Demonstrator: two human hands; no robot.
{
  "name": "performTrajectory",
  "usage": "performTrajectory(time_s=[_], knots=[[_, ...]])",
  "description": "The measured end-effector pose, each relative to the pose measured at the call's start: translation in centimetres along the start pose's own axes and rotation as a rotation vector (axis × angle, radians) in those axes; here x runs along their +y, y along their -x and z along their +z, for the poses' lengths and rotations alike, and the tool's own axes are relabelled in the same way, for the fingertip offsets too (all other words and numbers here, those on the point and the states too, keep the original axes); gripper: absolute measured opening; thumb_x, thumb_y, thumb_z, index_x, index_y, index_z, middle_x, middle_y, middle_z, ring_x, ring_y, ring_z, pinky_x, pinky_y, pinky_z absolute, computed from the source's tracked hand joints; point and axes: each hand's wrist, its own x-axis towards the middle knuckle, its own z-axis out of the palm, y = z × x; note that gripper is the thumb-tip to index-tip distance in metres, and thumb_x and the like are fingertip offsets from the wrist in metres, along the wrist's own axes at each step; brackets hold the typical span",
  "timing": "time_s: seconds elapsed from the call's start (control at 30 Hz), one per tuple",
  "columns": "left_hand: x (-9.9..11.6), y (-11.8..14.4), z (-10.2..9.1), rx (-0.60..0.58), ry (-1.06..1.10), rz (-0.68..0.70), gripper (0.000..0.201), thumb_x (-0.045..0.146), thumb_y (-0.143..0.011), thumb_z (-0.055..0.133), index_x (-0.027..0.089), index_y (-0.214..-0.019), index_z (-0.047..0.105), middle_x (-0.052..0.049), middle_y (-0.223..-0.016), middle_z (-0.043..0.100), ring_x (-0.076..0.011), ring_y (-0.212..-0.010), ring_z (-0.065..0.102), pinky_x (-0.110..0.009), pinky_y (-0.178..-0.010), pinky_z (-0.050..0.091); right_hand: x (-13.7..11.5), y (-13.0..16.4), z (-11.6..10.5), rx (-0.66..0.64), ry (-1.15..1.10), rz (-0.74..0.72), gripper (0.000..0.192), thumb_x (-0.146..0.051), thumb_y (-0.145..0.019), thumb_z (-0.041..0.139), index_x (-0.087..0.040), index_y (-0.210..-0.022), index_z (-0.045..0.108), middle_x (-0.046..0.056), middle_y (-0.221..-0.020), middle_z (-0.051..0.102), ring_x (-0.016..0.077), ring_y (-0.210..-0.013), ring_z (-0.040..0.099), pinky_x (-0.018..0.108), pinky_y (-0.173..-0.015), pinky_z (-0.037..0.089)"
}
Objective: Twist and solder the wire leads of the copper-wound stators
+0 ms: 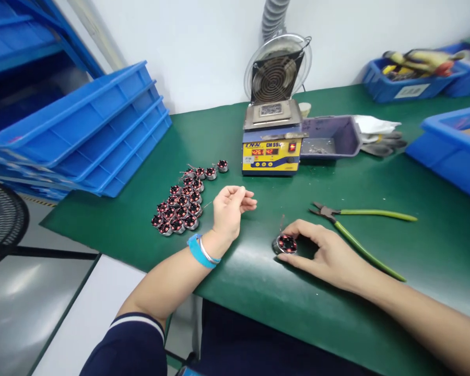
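My right hand point(329, 253) rests on the green mat and grips a small round motor stator point(285, 244) with red copper windings, holding it flat on the table. My left hand point(230, 209) hovers just left of it, thumb and fingers pinched together, apparently on a thin wire too fine to make out clearly. A blue band and a bracelet circle my left wrist. A cluster of several similar stators point(182, 203) lies on the mat to the left of my left hand.
Green-handled cutting pliers point(356, 222) lie right of my right hand. Behind stand a yellow solder pot point(271, 149) with red digits, a fume fan point(276, 70) and a purple tray point(331, 137). Stacked blue bins point(82, 125) sit at left, more blue bins point(454, 141) at right.
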Motion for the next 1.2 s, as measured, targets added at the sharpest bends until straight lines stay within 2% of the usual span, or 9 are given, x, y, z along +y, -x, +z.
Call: performTrajectory(time_s=[0.07, 0.2, 0.27, 0.33, 0.5, 0.77, 1.0, 1.2], knots=[[-0.3, 0.3, -0.2, -0.11, -0.052, -0.056, 0.032, 0.039, -0.071, 0.071, 0.015, -0.077, 0.051, 0.004, -0.061, 0.06, -0.0054, -0.047, 0.055, -0.017, -0.048, 0.045, -0.4, -0.1, -0.4, -0.002, -0.083, 0.029, 0.029, -0.043, -0.076, 0.068, -0.018, -0.087, 0.061, 0.007, -0.085, 0.067, 0.0211, -0.078, 0.064, 0.036, -0.074, 0.054], [-1.3, 1.4, -0.1, -0.472, -0.17, -0.199, 0.045, 0.036, -0.054, 0.083, 0.011, -0.08, 0.056, 0.005, -0.055, 0.056, -0.0032, -0.042, 0.048, -0.015, -0.041, 0.035, -1.6, -0.2, -0.5, -0.054, -0.261, 0.115, 0.029, -0.043, -0.075, 0.07, -0.018, -0.088, 0.061, 0.007, -0.083, 0.067, 0.02, -0.077, 0.065, 0.035, -0.075, 0.056], [-1.5, 1.6, -0.2, -0.588, -0.172, -0.25, 0.041, 0.035, -0.054, 0.082, 0.011, -0.075, 0.056, 0.005, -0.054, 0.055, -0.0023, -0.042, 0.046, -0.014, -0.04, 0.033, -1.9, -0.3, -0.3, -0.078, -0.333, 0.142, 0.03, -0.042, -0.074, 0.072, -0.018, -0.088, 0.062, 0.006, -0.083, 0.067, 0.0196, -0.076, 0.065, 0.035, -0.075, 0.056], [-1.4, 1.6, -0.3, -0.651, -0.169, -0.292, 0.037, 0.035, -0.058, 0.08, 0.011, -0.07, 0.054, 0.005, -0.051, 0.054, -0.0017, -0.039, 0.044, -0.014, -0.038, 0.03, -2.0, -0.3, -0.1, -0.103, -0.404, 0.166, 0.031, -0.041, -0.072, 0.074, -0.018, -0.09, 0.062, 0.007, -0.085, 0.067, 0.0202, -0.079, 0.066, 0.035, -0.078, 0.057], [-0.9, 0.7, -0.9, -0.722, -0.154, -0.363, 0.042, 0.041, -0.058, 0.08, 0.012, -0.07, 0.052, 0.005, -0.052, 0.056, -0.0022, -0.036, 0.044, -0.014, -0.037, 0.029, -2.0, -0.4, -0.1, -0.137, -0.514, 0.236, 0.036, -0.041, -0.069, 0.077, -0.019, -0.092, 0.063, 0.008, -0.09, 0.068, 0.0217, -0.084, 0.067, 0.037, -0.082, 0.057], [-0.8, 0.4, -1.2, -0.823, -0.101, -0.38, 0.048, 0.048, -0.057, 0.081, 0.012, -0.069, 0.052, 0.001, -0.057, 0.061, -0.0042, -0.04, 0.051, -0.016, -0.041, 0.037, -1.6, -0.1, -0.7, -0.144, -0.542, 0.222, 0.036, -0.039, -0.069, 0.078, -0.019, -0.094, 0.063, 0.008, -0.092, 0.067, 0.0207, -0.085, 0.067, 0.036, -0.083, 0.056], [-0.3, 0.4, -1.3, -0.845, -0.079, -0.412, 0.048, 0.049, -0.058, 0.081, 0.011, -0.068, 0.053, -0.003, -0.06, 0.066, -0.0068, -0.041, 0.055, -0.017, -0.042, 0.04, -1.8, 0.1, -1.0, -0.17, -0.522, 0.183, 0.033, -0.037, -0.071, 0.075, -0.018, -0.095, 0.064, 0.008, -0.089, 0.066, 0.0205, -0.083, 0.066, 0.036, -0.08, 0.056], [-0.1, 0.2, -1.1, -0.777, -0.083, -0.4, 0.046, 0.046, -0.055, 0.082, 0.011, -0.065, 0.054, -0.003, -0.058, 0.066, -0.0069, -0.038, 0.054, -0.017, -0.04, 0.04, -1.6, 0.2, -1.3, -0.153, -0.514, 0.201, 0.034, -0.037, -0.07, 0.075, -0.018, -0.096, 0.063, 0.008, -0.09, 0.065, 0.0205, -0.083, 0.065, 0.036, -0.081, 0.055]])
